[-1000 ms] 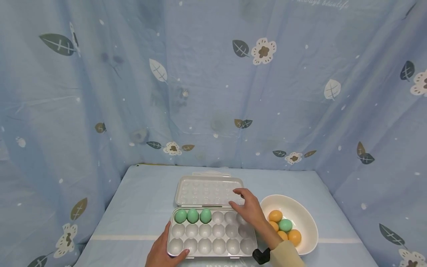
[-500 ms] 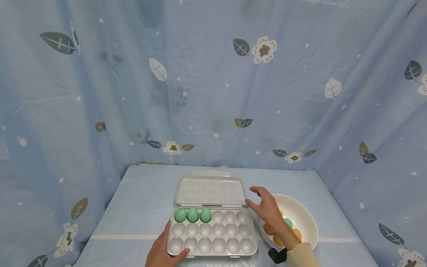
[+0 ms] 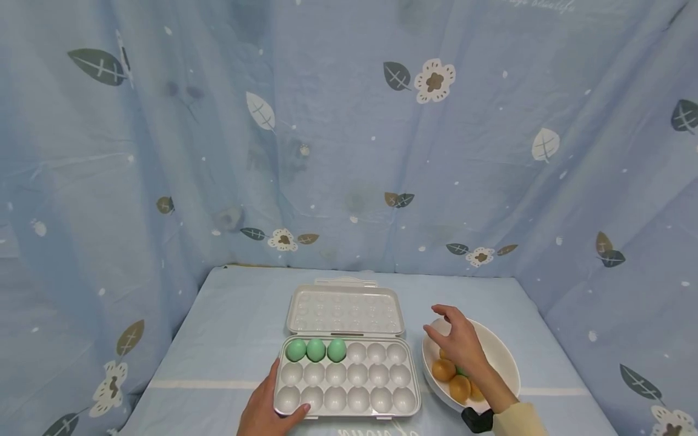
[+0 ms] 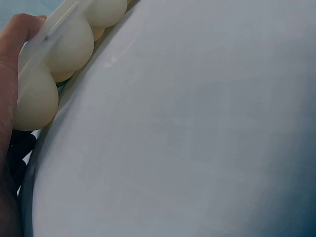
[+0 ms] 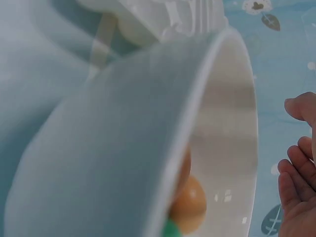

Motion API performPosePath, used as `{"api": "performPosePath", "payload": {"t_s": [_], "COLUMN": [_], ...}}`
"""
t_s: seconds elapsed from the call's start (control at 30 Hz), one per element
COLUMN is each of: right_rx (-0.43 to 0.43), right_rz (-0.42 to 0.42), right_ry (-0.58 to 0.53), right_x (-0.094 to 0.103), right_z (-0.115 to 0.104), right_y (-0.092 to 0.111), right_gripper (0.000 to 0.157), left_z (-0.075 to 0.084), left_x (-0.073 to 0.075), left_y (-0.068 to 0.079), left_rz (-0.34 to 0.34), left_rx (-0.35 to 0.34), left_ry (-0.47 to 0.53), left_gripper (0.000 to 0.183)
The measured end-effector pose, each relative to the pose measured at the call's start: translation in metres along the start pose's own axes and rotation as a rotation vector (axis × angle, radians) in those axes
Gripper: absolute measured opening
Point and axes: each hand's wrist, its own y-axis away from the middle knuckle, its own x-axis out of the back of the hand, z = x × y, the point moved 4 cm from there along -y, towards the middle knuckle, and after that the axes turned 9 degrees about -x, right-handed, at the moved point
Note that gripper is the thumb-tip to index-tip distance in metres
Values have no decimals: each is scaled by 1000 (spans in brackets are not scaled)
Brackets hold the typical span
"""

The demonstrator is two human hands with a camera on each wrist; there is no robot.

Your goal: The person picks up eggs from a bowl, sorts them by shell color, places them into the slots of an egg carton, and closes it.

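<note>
Right hand [image 3: 462, 346] moved from egg tray [image 3: 357, 373] to bowl [image 3: 500, 358]

The right hand was empty, its fingers spread above the orange eggs [image 3: 460, 388] and a green egg [image 5: 171, 230] in the bowl. The left hand [image 3: 267, 406] gripped the egg tray's near corner; three green eggs [image 3: 315, 350] sat beyond it. The eggs seemed light, smooth, possibly slippery; a gentle pinch around their sides would probably suit.

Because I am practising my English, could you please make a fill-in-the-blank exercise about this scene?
The egg tray holds exactly ____ green eggs.
The left hand grips the tray; the right hand holds ____.
Orange eggs lie in the white bowl, on the tray's ____ side.

Missing words: three; nothing; right
</note>
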Motion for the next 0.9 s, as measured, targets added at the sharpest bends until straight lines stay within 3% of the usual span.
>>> {"api": "performPosePath", "payload": {"t_s": [0.27,0.9], "right_rx": [-86,-121], "right_rz": [-29,-56], "right_ry": [74,188], "right_x": [16,32], "right_z": [22,61], "right_y": [7,27], "right_gripper": [55,55], "left_z": [3,-2], "left_x": [2,-1], "left_y": [-1,-1], "left_rz": [-10,7], "left_rx": [7,-10], "left_ry": [4,-13], "left_gripper": [128,127]}}
